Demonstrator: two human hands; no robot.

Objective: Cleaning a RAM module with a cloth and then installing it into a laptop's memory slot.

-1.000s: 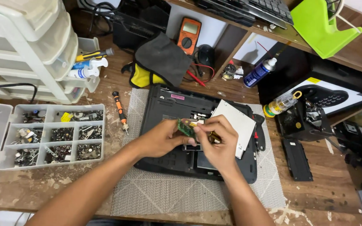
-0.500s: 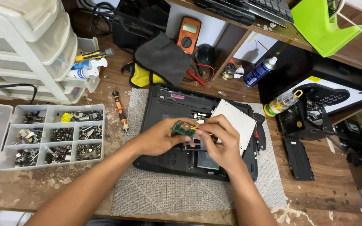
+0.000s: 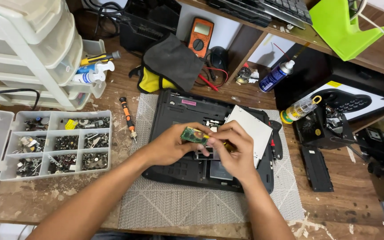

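Note:
A black laptop (image 3: 174, 111) lies bottom side up on a grey mat (image 3: 174, 209), its base opened. Both hands hover over its middle. My left hand (image 3: 172, 146) pinches a small green circuit board (image 3: 194, 134) by its left end. My right hand (image 3: 234, 149) grips the same board from the right, fingers curled, with something yellow showing beneath them. A flat silver drive (image 3: 252, 129) rests on the laptop's right part.
A clear compartment box of screws (image 3: 58, 144) sits at the left, an orange screwdriver (image 3: 127, 118) beside the mat. White drawers (image 3: 27, 49), an orange multimeter (image 3: 201, 35), a blue spray can (image 3: 275, 75), a yellow bottle (image 3: 298, 109) and black parts (image 3: 316, 169) surround the mat.
The hands have lifted the green board slightly and turned it; the right hand has shifted its grip around it. Everything else stays put.

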